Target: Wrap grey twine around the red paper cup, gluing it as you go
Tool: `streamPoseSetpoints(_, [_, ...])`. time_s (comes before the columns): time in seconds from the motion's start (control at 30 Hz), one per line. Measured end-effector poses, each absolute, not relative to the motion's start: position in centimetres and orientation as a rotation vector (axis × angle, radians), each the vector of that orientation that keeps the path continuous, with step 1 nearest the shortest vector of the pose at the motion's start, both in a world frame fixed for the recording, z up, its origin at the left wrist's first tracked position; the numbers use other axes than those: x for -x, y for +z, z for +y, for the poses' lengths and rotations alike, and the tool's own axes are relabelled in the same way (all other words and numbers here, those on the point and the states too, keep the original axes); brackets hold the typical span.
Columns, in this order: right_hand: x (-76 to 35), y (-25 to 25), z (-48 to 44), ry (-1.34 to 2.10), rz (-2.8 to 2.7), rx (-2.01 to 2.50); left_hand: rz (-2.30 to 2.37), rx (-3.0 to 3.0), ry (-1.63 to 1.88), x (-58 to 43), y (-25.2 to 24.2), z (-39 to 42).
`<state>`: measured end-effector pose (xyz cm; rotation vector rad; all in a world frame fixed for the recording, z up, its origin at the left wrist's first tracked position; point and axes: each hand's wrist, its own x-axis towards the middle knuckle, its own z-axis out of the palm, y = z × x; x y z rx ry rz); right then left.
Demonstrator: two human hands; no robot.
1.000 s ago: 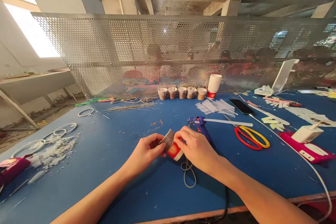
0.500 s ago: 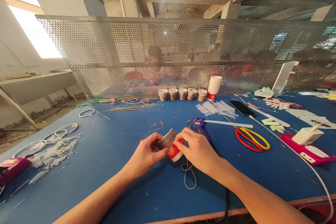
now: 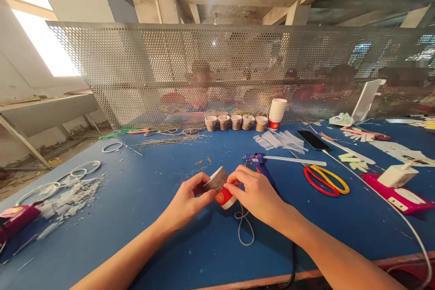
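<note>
Between my hands, over the blue table, a red and white paper cup (image 3: 223, 198) is tilted on its side, part of it wrapped in grey cord (image 3: 217, 180). My left hand (image 3: 190, 197) is closed round the cup's left side, its thumb on the red band. With thumb and fingers pinched, my right hand (image 3: 253, 189) presses at the cup's right side where the cord meets the red part. A loose loop of cord (image 3: 245, 231) hangs below my right hand and lies on the table. Just beyond that hand is a blue glue gun (image 3: 261, 159) with a glue stick in it.
Several cord-wrapped cups with handles (image 3: 236, 122) line the perforated metal screen (image 3: 152, 68), beside a stack of paper cups (image 3: 277, 113). To the right lie white strips (image 3: 282, 140), a phone (image 3: 313, 140), scissors (image 3: 326, 180) and a pink power strip (image 3: 397, 195). White scraps (image 3: 73, 199) lie left.
My left thumb has shifted slightly to the left on the red band, uncovering more of the gold mark. My right hand stays nearly still.
</note>
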<state>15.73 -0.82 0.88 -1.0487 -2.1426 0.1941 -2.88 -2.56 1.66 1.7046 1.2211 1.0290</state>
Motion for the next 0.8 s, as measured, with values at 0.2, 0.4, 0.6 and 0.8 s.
streamPoseSetpoints(0.2, [-15.59,0.99,-0.85,0.202,-2.143,1.043,1.223,-1.754,1.003,2.99,1.6,-2.55])
streamPoseSetpoints(0.4, [-15.82,1.31,-0.8,0.252,-2.157,1.03,1.25,-1.771,1.028,3.0,1.62,-2.61])
streamPoseSetpoints(0.6, [-15.67,1.28,-0.89,0.233,-2.146,1.032,1.252,-1.76,1.019,2.92,1.71,-2.66])
streamPoseSetpoints(0.8, [-15.75,1.24,-0.76,0.261,-2.134,1.045,1.272,-1.743,1.01,3.03,1.56,-2.61])
